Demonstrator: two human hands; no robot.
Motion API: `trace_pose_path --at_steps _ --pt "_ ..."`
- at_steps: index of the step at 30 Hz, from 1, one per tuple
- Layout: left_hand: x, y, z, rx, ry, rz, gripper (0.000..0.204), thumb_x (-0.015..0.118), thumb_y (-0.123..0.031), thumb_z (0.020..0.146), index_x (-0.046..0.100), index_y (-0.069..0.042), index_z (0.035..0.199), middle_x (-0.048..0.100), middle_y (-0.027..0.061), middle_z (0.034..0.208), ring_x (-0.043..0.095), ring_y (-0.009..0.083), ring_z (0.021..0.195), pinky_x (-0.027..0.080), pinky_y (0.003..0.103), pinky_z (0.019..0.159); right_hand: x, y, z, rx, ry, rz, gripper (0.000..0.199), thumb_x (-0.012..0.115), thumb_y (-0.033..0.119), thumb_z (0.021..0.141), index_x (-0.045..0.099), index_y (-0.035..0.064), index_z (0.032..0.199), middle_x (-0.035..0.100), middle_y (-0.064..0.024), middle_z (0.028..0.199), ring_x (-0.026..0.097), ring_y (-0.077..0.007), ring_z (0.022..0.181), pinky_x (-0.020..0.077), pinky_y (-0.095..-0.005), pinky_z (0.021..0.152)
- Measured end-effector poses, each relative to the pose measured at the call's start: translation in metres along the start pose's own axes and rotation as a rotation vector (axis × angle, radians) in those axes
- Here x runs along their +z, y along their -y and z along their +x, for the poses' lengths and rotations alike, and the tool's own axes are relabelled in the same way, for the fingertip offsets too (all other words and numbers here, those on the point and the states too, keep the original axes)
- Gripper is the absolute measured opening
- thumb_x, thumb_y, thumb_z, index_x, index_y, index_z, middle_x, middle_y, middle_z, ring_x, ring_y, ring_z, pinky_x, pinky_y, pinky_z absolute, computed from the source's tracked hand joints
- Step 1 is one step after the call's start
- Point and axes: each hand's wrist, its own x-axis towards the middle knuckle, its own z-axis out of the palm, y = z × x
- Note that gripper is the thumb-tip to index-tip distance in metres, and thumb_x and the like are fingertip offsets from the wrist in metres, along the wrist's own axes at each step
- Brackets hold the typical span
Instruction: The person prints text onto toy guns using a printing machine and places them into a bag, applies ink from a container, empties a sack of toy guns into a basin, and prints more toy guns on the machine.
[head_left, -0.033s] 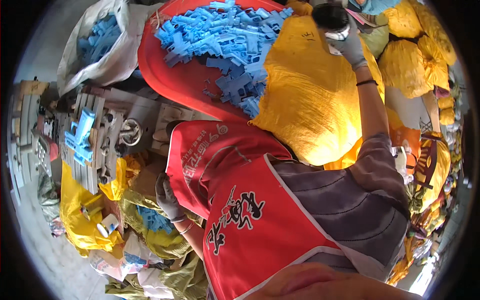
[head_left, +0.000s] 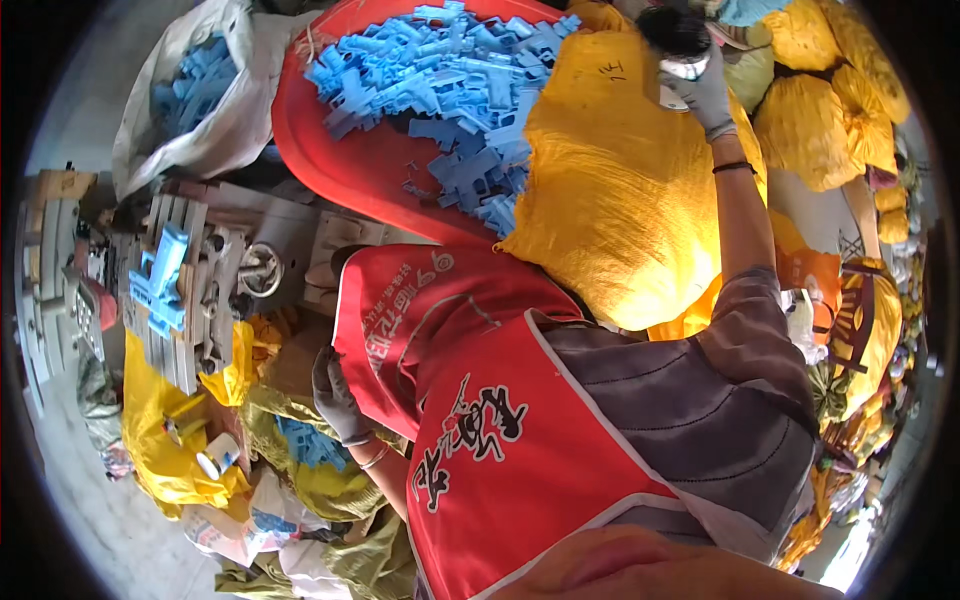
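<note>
My right hand (head_left: 708, 95), in a grey glove, is raised at the upper right, beyond a full yellow woven sack (head_left: 620, 190). Its fingers are closed round what looks like a brush (head_left: 676, 36) with black bristles and a silvery band; the grip hides part of it. My left hand (head_left: 340, 400), gloved too, rests at the edge of the red apron (head_left: 470, 350) over my leg, its fingers loosely stretched and holding nothing visible. Light-blue gun-shaped plastic pieces (head_left: 430, 70) heap up in a red tub (head_left: 325, 165) ahead of me.
At the left stands a metal machine (head_left: 205, 300) with a handwheel (head_left: 262, 270) and a blue gun-shaped piece (head_left: 160, 280) on its plates. An open white sack (head_left: 140, 135) holds more blue pieces. Yellow sacks (head_left: 810, 130) pile up at the right; bags (head_left: 160, 445) lie below the machine.
My right hand and the brush have shifted slightly right, and the brush has turned so that its bristles show more. My left hand stays put.
</note>
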Motion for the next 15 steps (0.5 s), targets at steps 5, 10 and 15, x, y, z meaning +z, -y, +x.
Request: trace_pose_path --at_steps 5,10,15 --pt "0.014 -0.013 0.008 0.084 0.07 0.135 0.033 0.051 -0.019 0.097 0.057 0.004 0.12 0.065 0.0103 0.107 0.06 0.0175 0.095 0.047 0.031 0.087 -0.05 -0.029 0.003 -0.029 -0.338 0.342 0.064 0.084 0.01 0.068 0.047 0.0016 0.12 0.06 -0.0071 0.109 0.062 -0.0145 0.089 0.0531 -0.0276 0.076" --pt "0.016 -0.018 0.004 0.085 0.061 0.246 0.036 0.05 -0.024 0.097 0.058 0.005 0.116 0.065 0.0121 0.104 0.061 0.0202 0.093 0.047 0.032 0.085 -0.03 -0.086 -0.013 0.205 -0.524 0.336 0.084 0.087 0.016 0.064 0.035 -0.0013 0.129 0.054 -0.0102 0.117 0.054 -0.0175 0.104 0.0465 -0.0309 0.089" --pt "0.021 -0.006 -0.001 0.049 0.066 0.086 0.037 0.05 -0.025 0.097 0.056 0.005 0.118 0.063 0.0119 0.109 0.06 0.0208 0.099 0.047 0.032 0.089 -0.028 -0.1 -0.017 0.226 -0.529 0.162 0.092 0.088 0.021 0.063 0.032 -0.0005 0.133 0.053 -0.0098 0.118 0.054 -0.0172 0.105 0.0465 -0.0306 0.089"
